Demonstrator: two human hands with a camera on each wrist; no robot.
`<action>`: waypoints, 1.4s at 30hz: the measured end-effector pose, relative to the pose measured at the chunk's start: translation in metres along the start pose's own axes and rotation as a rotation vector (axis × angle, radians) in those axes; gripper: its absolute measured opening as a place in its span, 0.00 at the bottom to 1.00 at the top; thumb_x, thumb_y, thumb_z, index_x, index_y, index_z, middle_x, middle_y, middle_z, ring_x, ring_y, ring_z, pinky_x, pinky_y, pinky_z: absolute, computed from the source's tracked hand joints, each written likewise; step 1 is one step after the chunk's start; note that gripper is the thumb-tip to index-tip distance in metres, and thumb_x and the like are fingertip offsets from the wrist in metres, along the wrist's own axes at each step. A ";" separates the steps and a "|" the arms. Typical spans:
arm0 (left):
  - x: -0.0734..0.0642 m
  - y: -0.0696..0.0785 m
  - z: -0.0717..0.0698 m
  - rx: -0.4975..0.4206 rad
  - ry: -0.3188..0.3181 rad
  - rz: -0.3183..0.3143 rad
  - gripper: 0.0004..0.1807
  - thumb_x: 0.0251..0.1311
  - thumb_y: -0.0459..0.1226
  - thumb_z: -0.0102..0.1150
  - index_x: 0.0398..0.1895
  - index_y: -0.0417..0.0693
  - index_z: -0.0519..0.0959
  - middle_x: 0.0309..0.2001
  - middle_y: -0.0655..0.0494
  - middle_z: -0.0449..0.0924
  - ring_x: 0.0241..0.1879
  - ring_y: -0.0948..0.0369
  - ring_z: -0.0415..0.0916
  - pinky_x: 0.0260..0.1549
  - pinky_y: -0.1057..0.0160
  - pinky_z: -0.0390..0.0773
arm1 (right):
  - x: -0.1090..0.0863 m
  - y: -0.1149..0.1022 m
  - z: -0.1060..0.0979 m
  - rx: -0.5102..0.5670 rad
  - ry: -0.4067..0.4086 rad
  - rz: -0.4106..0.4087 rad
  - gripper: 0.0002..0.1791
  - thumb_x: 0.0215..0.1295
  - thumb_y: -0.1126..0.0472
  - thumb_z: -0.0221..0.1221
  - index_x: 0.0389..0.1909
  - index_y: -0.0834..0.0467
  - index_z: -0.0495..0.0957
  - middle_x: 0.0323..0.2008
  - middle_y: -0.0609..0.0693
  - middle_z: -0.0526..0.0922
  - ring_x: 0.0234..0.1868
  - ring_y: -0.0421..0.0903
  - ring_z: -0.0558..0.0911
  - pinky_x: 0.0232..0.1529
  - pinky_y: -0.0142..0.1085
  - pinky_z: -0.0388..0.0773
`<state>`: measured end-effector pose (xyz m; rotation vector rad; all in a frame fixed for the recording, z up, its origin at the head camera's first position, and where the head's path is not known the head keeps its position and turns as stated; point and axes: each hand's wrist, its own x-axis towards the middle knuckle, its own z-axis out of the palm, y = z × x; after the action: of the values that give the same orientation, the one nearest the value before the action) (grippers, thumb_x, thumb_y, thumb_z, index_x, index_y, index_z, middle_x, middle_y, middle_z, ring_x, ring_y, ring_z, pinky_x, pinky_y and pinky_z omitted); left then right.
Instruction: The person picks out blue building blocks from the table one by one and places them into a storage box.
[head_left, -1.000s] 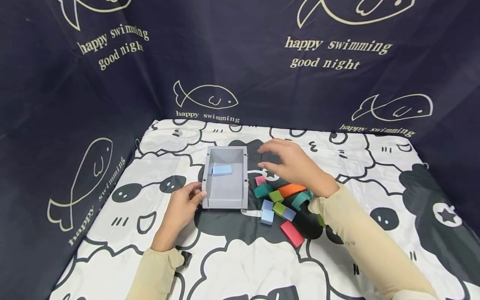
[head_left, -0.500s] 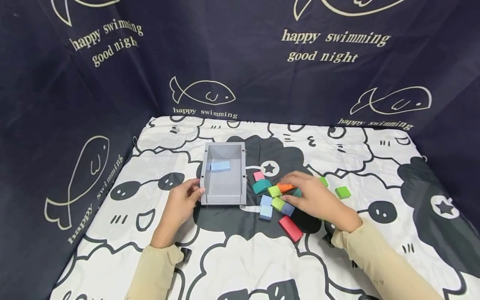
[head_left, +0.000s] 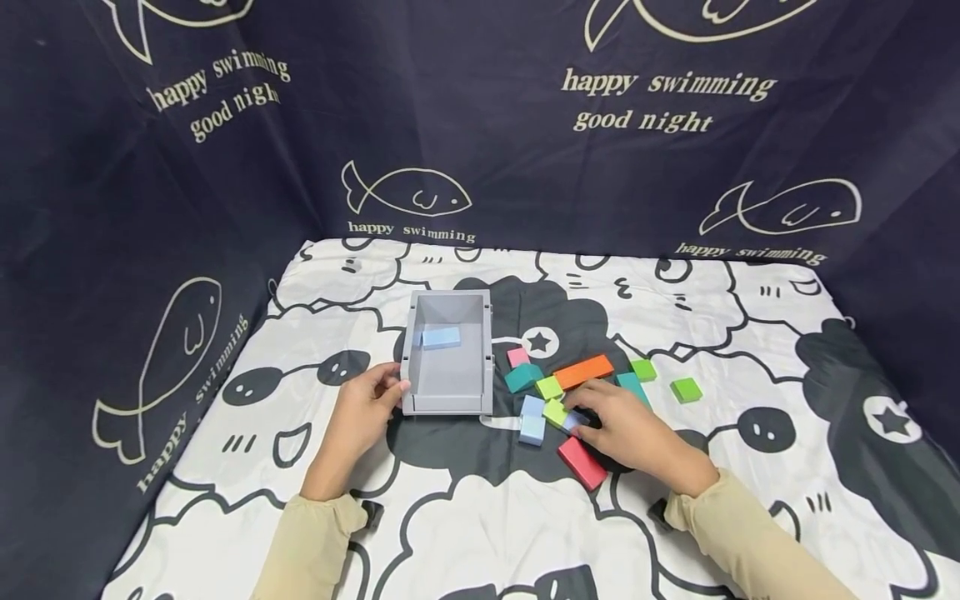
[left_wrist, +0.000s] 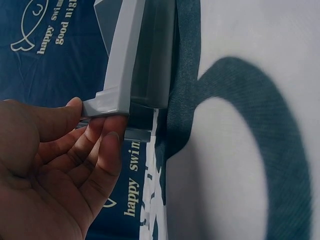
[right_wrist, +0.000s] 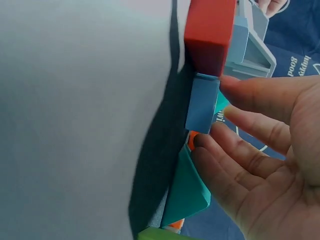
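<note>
My left hand [head_left: 365,408] pinches the near left rim of a grey plastic bin [head_left: 486,367], thumb on one side and fingers curled on the other in the left wrist view. Inside the bin lies a light blue block [head_left: 441,337]. My right hand [head_left: 630,427] is at the pile of blocks, thumb and fingers around a blue block [right_wrist: 202,104], which rests against a lime green block [head_left: 553,412]. Just in front of that hand lies a red block [head_left: 582,464]. Its fingers partly hide the blue block in the head view.
Around the right hand lie an orange block [head_left: 583,371], teal blocks [head_left: 522,377], a pink block [head_left: 517,357] and light blue blocks [head_left: 532,429]. Two green blocks [head_left: 686,389] sit farther right. A dark fabric wall [head_left: 525,192] rises behind the patterned cloth [head_left: 315,325].
From beside the bin, my right hand has come down right into the blocks, then shifted slightly nearer to the blue block, uncovering the orange one. My left hand stays on the bin.
</note>
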<state>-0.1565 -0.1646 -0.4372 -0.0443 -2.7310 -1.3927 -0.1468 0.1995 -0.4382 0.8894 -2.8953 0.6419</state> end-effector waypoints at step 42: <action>-0.001 -0.002 0.002 0.016 0.013 0.039 0.17 0.68 0.34 0.61 0.57 0.34 0.80 0.29 0.52 0.80 0.24 0.60 0.75 0.21 0.67 0.75 | -0.002 0.004 0.002 0.060 0.004 -0.036 0.11 0.52 0.68 0.73 0.33 0.53 0.84 0.34 0.43 0.83 0.34 0.40 0.79 0.34 0.35 0.79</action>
<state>-0.1557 -0.1644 -0.4402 -0.0871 -2.7158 -1.3561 -0.1472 0.2029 -0.4421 0.9429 -2.8636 0.7296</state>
